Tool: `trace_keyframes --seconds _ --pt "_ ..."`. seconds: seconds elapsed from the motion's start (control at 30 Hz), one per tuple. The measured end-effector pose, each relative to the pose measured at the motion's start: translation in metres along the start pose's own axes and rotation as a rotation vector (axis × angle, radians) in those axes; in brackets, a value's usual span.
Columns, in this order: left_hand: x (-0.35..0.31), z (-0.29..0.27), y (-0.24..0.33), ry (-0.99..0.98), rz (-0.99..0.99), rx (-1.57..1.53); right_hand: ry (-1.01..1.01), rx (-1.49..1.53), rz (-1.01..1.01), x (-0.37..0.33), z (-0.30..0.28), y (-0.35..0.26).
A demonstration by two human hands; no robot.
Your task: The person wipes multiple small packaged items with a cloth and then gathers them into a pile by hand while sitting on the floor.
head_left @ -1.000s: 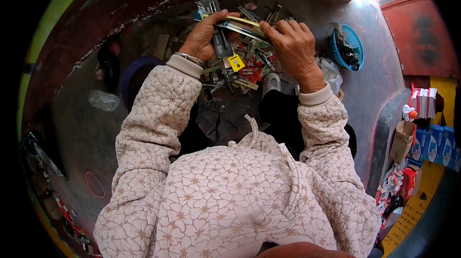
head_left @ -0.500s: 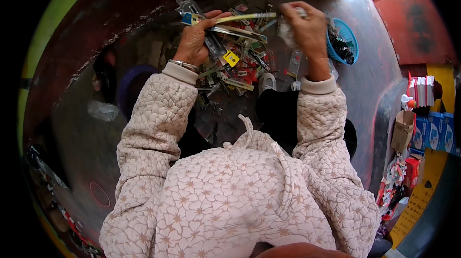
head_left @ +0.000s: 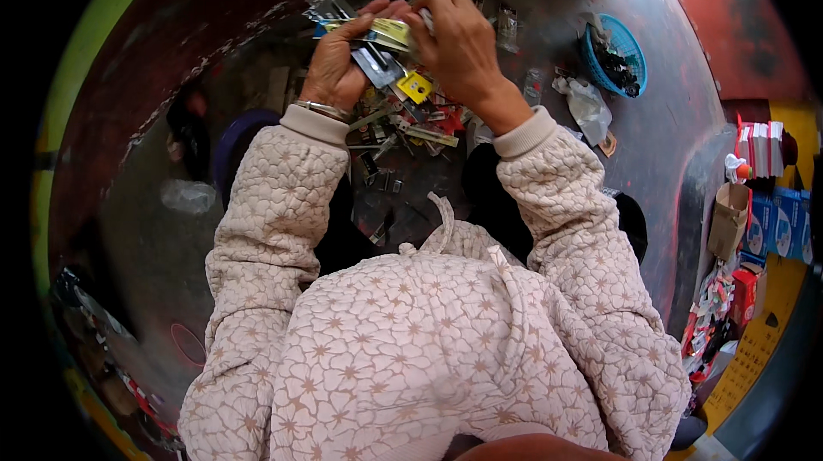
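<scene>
My left hand (head_left: 334,62) is closed around a bundle of flat, narrow packets (head_left: 390,32), clear and yellowish, with a bit of blue at the far left end. Close against the right end of this bundle is my right hand (head_left: 459,49), its fingers bent together. A small whitish bit shows at its fingertips; what it grips is mostly hidden. Below both hands a loose pile of small packets (head_left: 429,131) lies on the floor. A grey-blue packet (head_left: 377,65) and a yellow card (head_left: 416,88) with a dark mark show just under the bundle.
At the right stands a blue plastic basket (head_left: 639,58) with dark things inside. A crumpled clear plastic bag (head_left: 590,114) lies nearer. On the left are a purple tub rim (head_left: 230,139) and another clear bag (head_left: 189,197). Boxes (head_left: 784,225) line the far right.
My right hand has come left and in to the bundle's right end. The long yellow strip that stretched between my hands no longer reaches out to the right. The left hand keeps its hold.
</scene>
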State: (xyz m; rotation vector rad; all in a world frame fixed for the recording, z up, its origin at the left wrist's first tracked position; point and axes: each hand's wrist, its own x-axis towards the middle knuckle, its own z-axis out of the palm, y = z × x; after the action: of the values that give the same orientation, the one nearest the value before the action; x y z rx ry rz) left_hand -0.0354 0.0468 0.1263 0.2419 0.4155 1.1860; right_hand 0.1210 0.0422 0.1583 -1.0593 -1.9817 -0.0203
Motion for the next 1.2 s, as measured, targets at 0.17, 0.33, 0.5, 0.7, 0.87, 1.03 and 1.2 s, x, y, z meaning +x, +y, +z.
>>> trace_keyframes --seconds 0.17,0.33,0.5,0.7,0.87,1.03,1.2 --pt "-0.006 0.001 0.016 0.047 0.116 0.04 -0.213 -0.34 0.079 -0.02 -0.023 0.04" --pt "-0.011 0.01 0.015 -0.004 0.139 0.29 -0.096 0.373 0.781 0.0 -0.056 0.067" --pt "-0.018 0.017 0.009 -0.074 0.017 0.369 -0.792 0.462 0.53 -0.002 -0.039 0.016" --pt "-0.008 0.001 0.008 -0.076 -0.076 0.381 -0.876 0.74 0.75 -0.006 -0.038 0.013" --pt "-0.014 0.005 0.002 -0.104 -0.092 0.516 -0.809 0.743 0.748 -0.011 -0.04 0.009" --pt "-0.011 0.002 0.007 -0.032 -0.096 0.588 -0.759 0.605 0.815 -0.005 -0.044 0.022" --pt "-0.008 -0.006 0.007 -0.201 -0.186 0.357 -0.733 0.702 0.902 -0.003 -0.054 0.045"
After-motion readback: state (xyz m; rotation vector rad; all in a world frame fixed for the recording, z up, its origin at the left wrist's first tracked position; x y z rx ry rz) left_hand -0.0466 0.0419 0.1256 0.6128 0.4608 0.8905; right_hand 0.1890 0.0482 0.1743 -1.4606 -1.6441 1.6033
